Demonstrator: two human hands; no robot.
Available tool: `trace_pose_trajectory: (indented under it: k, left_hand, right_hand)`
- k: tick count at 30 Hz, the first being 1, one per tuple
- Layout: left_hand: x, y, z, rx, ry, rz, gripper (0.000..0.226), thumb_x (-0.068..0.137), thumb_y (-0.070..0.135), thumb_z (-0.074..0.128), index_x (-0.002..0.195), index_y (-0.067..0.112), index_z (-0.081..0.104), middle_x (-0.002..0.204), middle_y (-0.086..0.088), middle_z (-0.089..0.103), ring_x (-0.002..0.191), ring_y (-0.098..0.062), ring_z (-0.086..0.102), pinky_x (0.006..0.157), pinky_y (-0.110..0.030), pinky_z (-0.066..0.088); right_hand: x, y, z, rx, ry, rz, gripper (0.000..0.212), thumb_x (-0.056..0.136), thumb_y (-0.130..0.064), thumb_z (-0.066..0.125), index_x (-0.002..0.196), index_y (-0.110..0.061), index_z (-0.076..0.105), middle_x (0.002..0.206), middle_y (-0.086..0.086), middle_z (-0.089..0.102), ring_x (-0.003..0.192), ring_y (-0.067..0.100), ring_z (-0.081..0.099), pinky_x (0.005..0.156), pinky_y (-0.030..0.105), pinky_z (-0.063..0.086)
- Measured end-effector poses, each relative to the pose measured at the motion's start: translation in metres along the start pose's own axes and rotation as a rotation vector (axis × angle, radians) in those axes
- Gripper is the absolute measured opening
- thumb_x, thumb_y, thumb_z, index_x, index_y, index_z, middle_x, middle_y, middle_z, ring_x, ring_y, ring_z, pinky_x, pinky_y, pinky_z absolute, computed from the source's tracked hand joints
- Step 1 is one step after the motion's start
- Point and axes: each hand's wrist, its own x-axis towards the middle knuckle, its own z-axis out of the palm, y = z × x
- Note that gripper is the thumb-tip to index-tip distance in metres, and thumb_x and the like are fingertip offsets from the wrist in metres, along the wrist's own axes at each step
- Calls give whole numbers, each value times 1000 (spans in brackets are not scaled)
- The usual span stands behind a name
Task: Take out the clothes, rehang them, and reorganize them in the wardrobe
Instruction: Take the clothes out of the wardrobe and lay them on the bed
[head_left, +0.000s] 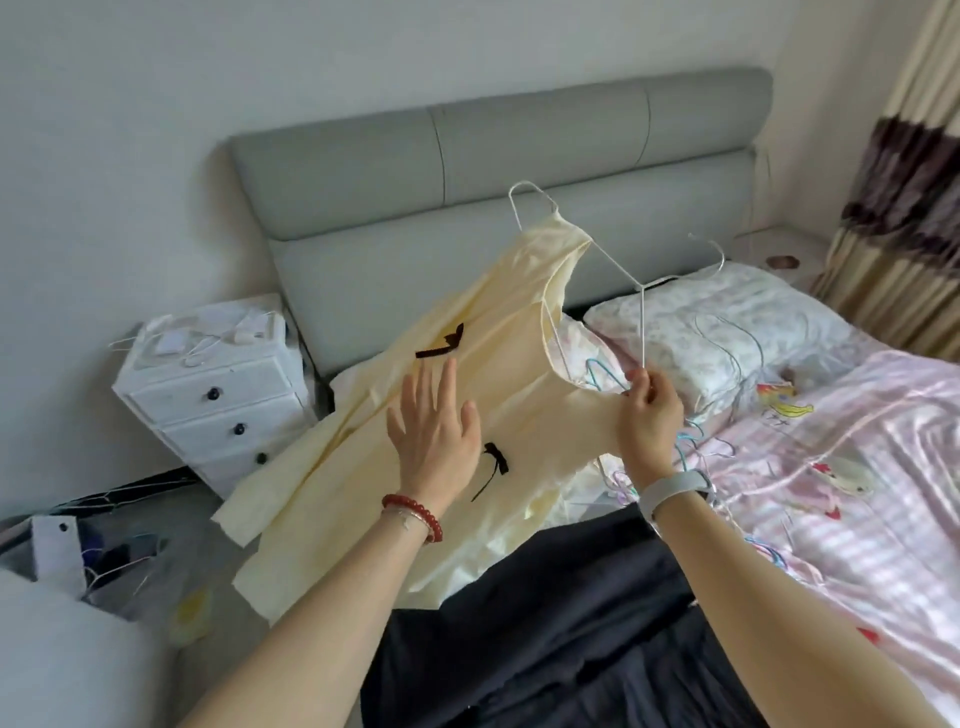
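Observation:
A pale yellow dress (519, 332) with small black bows hangs tilted in the air over the bed, one shoulder strap on a white wire hanger (618, 270). My right hand (649, 410) pinches the other shoulder of the dress together with the lower end of the hanger. With its fingers spread and straight, my left hand (434, 431) is flat against the front of the dress. Several loose wire hangers (727, 338), white and blue, lie on the bed behind the dress.
The bed has a grey padded headboard (467, 171), a floral pillow (717, 322) and a pink striped cover (857, 467). Dark clothing (571, 623) lies on its near edge. A white drawer unit (218, 395) stands at the left. Curtains (904, 208) hang at the right.

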Motion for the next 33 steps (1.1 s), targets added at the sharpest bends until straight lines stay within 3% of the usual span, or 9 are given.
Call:
trace_pose_trajectory:
  k: [3,6,11,15,18,20,23,28,33]
  left_hand:
    - [16,-8,82,44,-222,-47,54,98,34,26,147,31,2,156,2,-7,143,-19,-8,113,-49,-2]
    - [14,-33,155,88,-440,-123,55,98,37,26,147,32,0,156,2,-9,143,-23,-8,113,-52,-1]
    - [-2,-78,241,238,-751,-187,55,98,42,21,145,37,-6,155,1,-15,142,-26,-13,112,-54,-1]
    - [-6,-94,277,320,-878,-166,53,98,44,20,145,39,-4,156,-3,-12,142,-28,-11,113,-55,2]
    - [-4,-97,287,349,-894,-125,52,97,43,20,145,39,0,156,-4,-8,142,-29,-8,112,-56,7]
    - [0,-95,285,343,-891,-125,51,97,43,20,146,38,3,156,-4,-9,142,-28,-9,113,-56,4]
    - [6,-90,271,354,-794,-122,53,98,41,24,146,33,6,156,-2,-7,143,-26,-9,112,-55,0]
    - [15,-86,217,433,-466,-37,50,96,31,32,145,26,19,155,-3,8,143,-22,3,112,-52,4]
    - [-23,-90,143,456,-308,-123,50,96,30,35,144,22,25,154,-3,14,142,-21,9,112,-46,6]
  right_hand:
    - [47,73,5,-120,53,70,27,95,-8,37,102,4,60,102,19,62,88,23,52,64,17,28]
    - [76,152,3,-292,46,152,26,95,-9,38,104,4,59,104,24,62,96,36,55,68,27,29]
    - [97,253,-2,-457,1,255,32,87,-3,41,115,0,56,108,22,63,100,34,56,72,20,30]
    - [105,295,-9,-555,-171,295,32,86,1,37,111,-1,58,86,18,59,78,26,51,64,26,31]
    - [110,308,-13,-613,-269,329,18,84,2,35,82,-5,52,75,17,46,74,24,41,59,30,29]
    - [110,304,-13,-678,-304,353,26,90,-4,38,109,-5,56,106,23,54,101,32,47,82,41,40]
    - [100,284,-9,-807,-314,274,44,95,-15,40,138,-9,35,142,18,35,131,34,28,105,43,23]
    - [60,230,9,-786,-474,-39,46,94,-15,41,139,-8,35,145,16,33,136,31,24,112,44,15]
    - [-14,176,22,-719,-647,-228,42,93,-18,44,134,-10,43,142,9,41,137,27,25,111,45,13]
